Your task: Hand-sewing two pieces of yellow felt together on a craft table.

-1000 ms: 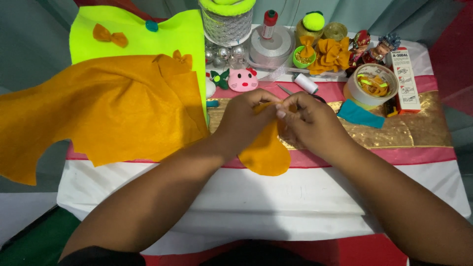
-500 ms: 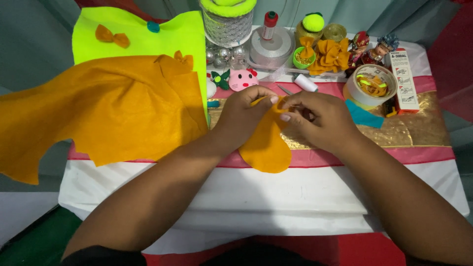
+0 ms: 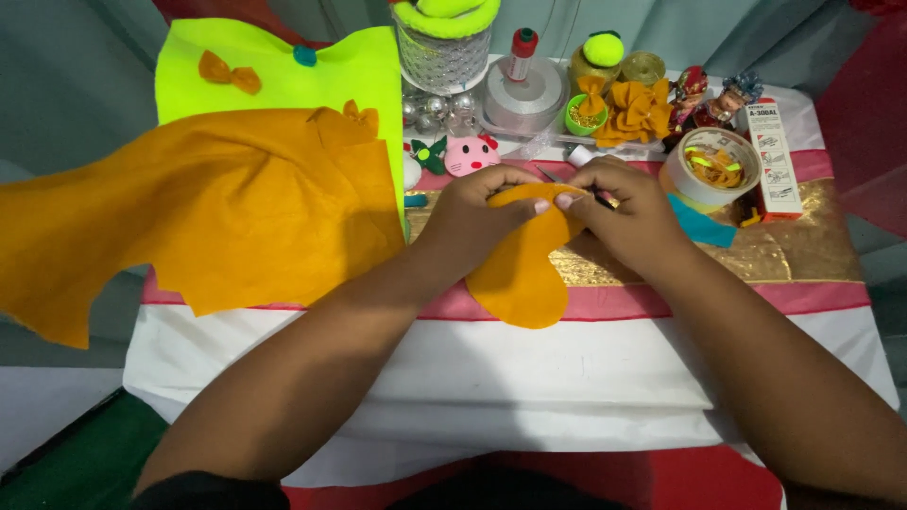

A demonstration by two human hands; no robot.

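Both hands hold a small rounded piece of orange felt (image 3: 521, 272) over the middle of the table. My left hand (image 3: 472, 219) pinches its upper left edge with thumb and fingers. My right hand (image 3: 624, 210) grips the upper right edge, fingertips almost touching the left hand's. The felt piece hangs down toward me, its lower lobe lying over the pink stripe of the tablecloth (image 3: 718, 300). A thin dark tool tip shows by the right fingers; I cannot tell what it is.
A large orange felt sheet (image 3: 189, 217) lies at left over a neon yellow sheet (image 3: 283, 80). At the back stand a mesh basket (image 3: 442, 52), a ribbon spool (image 3: 521, 90), orange felt bows (image 3: 638, 109), a tape roll (image 3: 709, 168), a glue box (image 3: 773, 151) and a pink cat figure (image 3: 470, 156).
The small orange felt piece has been raised and turned between the hands; the fingers have shifted along its top edge and the hands moved slightly apart.
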